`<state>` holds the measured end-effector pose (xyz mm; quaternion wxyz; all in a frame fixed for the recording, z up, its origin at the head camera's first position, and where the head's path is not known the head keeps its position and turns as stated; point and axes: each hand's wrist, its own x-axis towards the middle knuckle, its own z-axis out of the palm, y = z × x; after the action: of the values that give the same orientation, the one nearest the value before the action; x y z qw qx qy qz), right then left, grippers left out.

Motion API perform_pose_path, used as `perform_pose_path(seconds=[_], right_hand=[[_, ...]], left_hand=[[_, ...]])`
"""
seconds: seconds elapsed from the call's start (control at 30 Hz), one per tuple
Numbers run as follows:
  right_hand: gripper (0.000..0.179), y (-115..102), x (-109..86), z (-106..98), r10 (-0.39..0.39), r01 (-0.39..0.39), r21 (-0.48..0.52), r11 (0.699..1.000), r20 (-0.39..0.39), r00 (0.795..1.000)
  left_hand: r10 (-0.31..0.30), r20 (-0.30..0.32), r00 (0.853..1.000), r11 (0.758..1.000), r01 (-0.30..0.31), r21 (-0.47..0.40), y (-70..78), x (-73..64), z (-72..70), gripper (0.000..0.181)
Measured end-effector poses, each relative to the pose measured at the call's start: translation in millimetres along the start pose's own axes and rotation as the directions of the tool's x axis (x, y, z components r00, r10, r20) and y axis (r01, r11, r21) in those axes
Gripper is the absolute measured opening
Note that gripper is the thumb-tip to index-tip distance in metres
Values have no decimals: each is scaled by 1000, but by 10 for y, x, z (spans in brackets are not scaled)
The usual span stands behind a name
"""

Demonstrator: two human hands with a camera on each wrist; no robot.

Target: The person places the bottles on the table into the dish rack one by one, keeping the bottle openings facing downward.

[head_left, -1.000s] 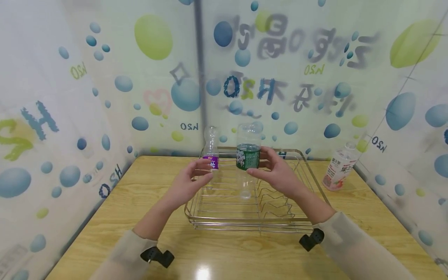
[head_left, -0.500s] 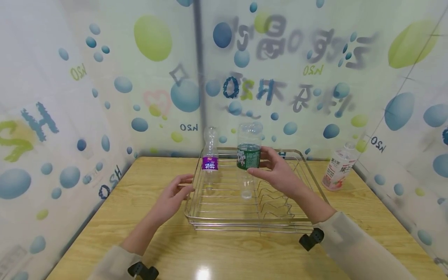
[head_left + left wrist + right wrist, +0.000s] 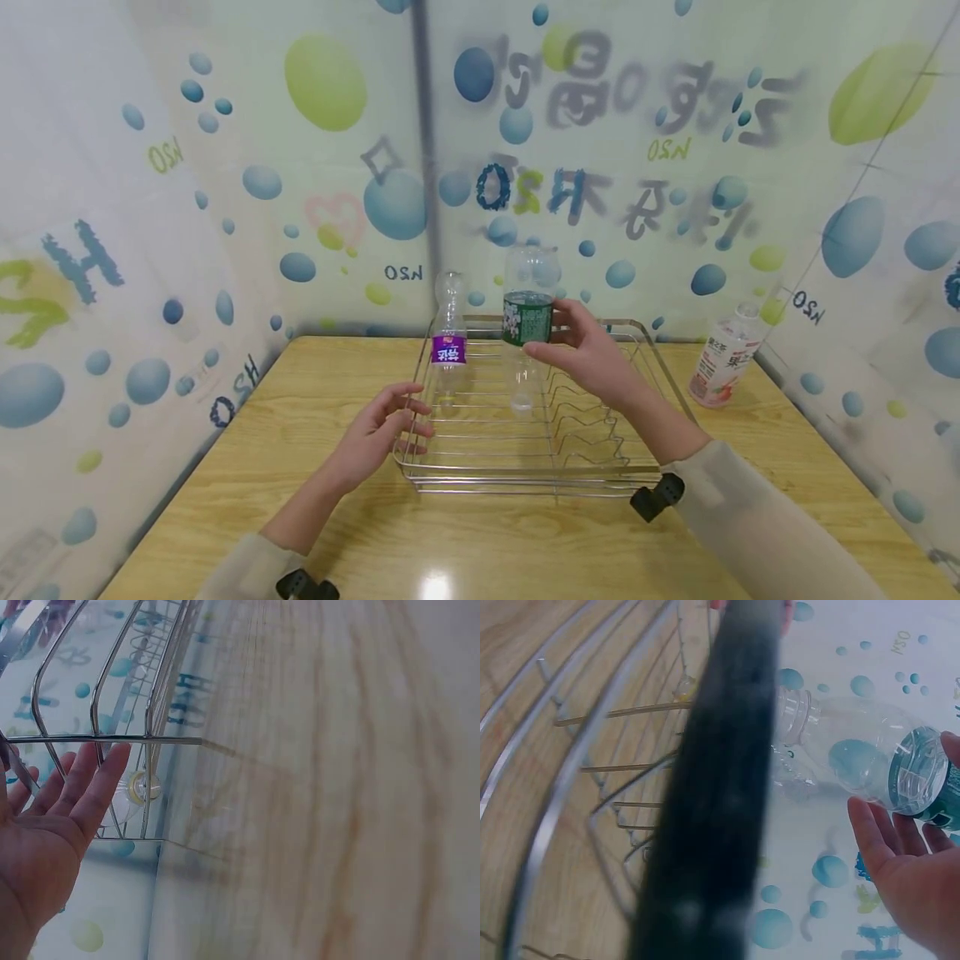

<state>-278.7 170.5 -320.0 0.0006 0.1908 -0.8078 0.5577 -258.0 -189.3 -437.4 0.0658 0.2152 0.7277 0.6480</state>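
My right hand [image 3: 588,354] grips a clear plastic bottle with a green label [image 3: 527,318], thumb and fingers around the label. This bottle is upside down over the wire dish rack [image 3: 637,471], its bare neck [image 3: 795,716] showing in the right wrist view. At the rack's left side is my left hand [image 3: 378,429], fingers loosely extended at the side wires and holding nothing. In the left wrist view, those fingers [image 3: 101,784] lie against the wires. A clear bottle with a purple label [image 3: 449,350] stands neck down in the rack's back left.
A bottle with a white and pink label [image 3: 723,358] stands upright on the wooden table [image 3: 300,375], right of the rack. Bent wire dividers [image 3: 592,433] fill the rack's right part. A curtain with blue and green dots [image 3: 397,204] hangs close behind the table.
My left hand has left the purple-label bottle and moved down and left to the rack's side. My right hand has lifted the green-label bottle slightly.
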Motion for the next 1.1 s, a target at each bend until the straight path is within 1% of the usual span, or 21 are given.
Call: perform_pose_path(seconds=[0.13, 0.3, 0.5, 0.67, 0.87, 1.1], right_hand=[[84, -90, 100, -16, -20, 20, 0, 1000, -16, 1000], [83, -164, 244, -20, -5, 5, 18, 1000, -43, 999], [83, -191, 426, 12, 19, -16, 44, 999, -73, 997], [84, -199, 595, 77, 10, -3, 93, 996, -74, 997], [86, -118, 803, 173, 18, -6, 143, 990, -82, 996], [89, 76, 1002, 294, 60, -38, 194, 980, -109, 992]], left_hand=[[-1, 7, 1000, 1000, 2, -28, -13, -3, 0, 45], [3, 2, 1000, 999, -3, -35, -27, -8, 0, 46], [6, 9, 1000, 998, -6, -56, -34, -20, 5, 46], [1, 7, 1000, 998, -1, -61, -28, -28, 6, 46], [-5, -2, 1000, 999, 5, -53, -14, -31, 9, 46], [6, -1, 1000, 998, -6, -66, -8, -38, 16, 46]])
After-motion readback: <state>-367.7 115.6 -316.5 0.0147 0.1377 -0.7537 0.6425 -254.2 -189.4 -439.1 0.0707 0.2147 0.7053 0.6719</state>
